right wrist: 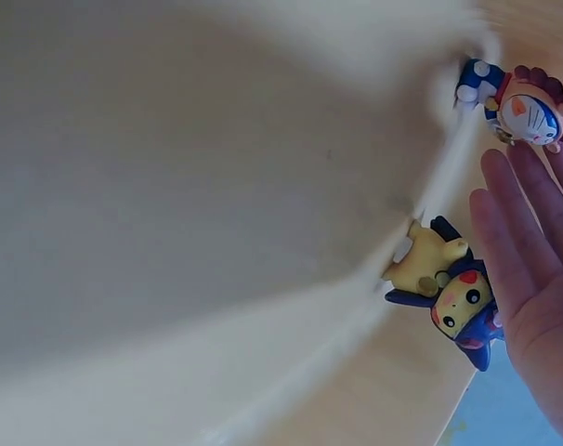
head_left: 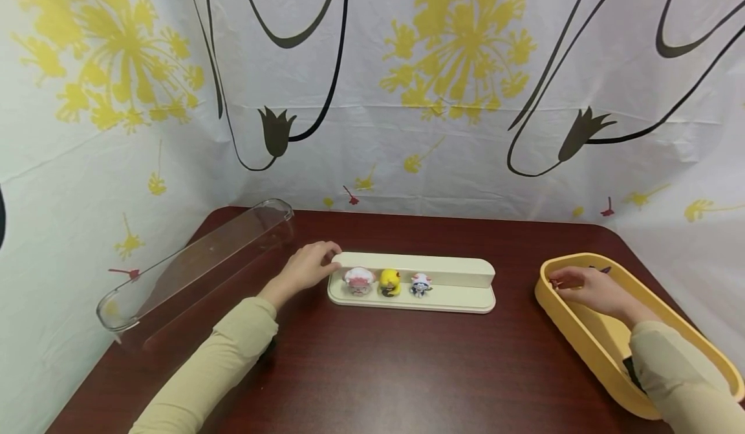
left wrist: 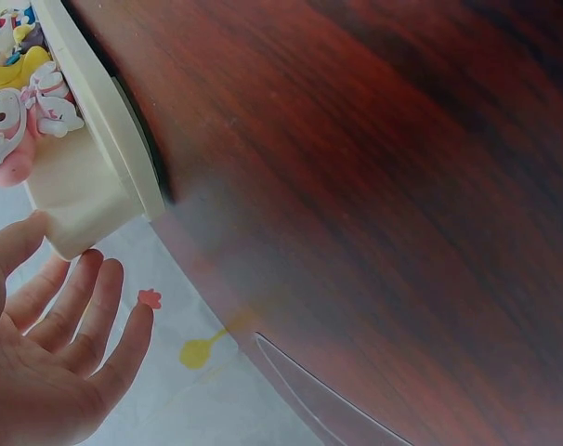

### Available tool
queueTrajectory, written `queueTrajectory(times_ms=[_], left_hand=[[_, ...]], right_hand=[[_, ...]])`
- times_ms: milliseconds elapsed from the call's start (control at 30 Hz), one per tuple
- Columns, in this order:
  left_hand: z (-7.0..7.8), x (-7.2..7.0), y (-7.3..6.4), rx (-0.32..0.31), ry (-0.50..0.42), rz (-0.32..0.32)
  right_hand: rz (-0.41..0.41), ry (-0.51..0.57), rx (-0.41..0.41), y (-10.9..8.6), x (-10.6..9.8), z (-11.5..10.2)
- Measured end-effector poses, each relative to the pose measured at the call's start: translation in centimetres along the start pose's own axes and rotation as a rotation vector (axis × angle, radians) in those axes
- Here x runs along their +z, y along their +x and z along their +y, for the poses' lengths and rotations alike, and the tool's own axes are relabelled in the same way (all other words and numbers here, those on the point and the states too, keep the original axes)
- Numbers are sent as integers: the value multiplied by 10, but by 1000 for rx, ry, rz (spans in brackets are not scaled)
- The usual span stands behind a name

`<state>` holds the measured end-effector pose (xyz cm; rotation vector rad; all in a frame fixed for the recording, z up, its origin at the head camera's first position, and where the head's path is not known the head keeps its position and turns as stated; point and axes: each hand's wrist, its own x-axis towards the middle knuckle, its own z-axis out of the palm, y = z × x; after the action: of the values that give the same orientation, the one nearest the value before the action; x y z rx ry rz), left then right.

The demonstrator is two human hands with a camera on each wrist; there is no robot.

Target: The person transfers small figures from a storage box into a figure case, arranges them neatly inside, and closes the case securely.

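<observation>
A cream stepped display stand (head_left: 460, 297) holds a row of three small figurines: a pink-and-white one (head_left: 359, 281), a yellow one (head_left: 390, 282) and a white-and-blue one (head_left: 420, 284). At the stand's left end rests my left hand (head_left: 308, 267), its loosely extended fingers touching the upper step's end. My right hand (head_left: 596, 292) reaches into the far end of a yellow tray (head_left: 573, 330). Between its thumb and fingertips it pinches a blue-and-white cat figurine (right wrist: 528, 111). Close to those fingers in the tray lies a yellow figurine with a dark blue hood (right wrist: 458, 293).
A clear plastic cover (head_left: 198, 266) lies along the table's left side. The dark red-brown table (head_left: 372, 369) meets a patterned white cloth (head_left: 361, 52) at the back and sides. Part of a black item (head_left: 631, 369) shows in the tray beside my right sleeve.
</observation>
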<state>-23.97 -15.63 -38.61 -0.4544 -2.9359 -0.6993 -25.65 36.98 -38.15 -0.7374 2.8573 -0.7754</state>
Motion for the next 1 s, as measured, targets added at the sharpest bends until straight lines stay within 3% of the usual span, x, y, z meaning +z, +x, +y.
queueTrajectory(times_ms=[133, 433, 700, 1000], left_hand=[[0, 0, 0, 2, -2, 0], [0, -1, 0, 3, -8, -5], [-1, 0, 1, 8, -2, -2], [-1, 0, 1, 7, -7, -2]], right_hand=[[12, 6, 3, 1, 1, 0], [34, -31, -76, 1, 3, 2], [12, -34, -20, 1, 2, 2], [49, -68, 31, -1, 2, 0]])
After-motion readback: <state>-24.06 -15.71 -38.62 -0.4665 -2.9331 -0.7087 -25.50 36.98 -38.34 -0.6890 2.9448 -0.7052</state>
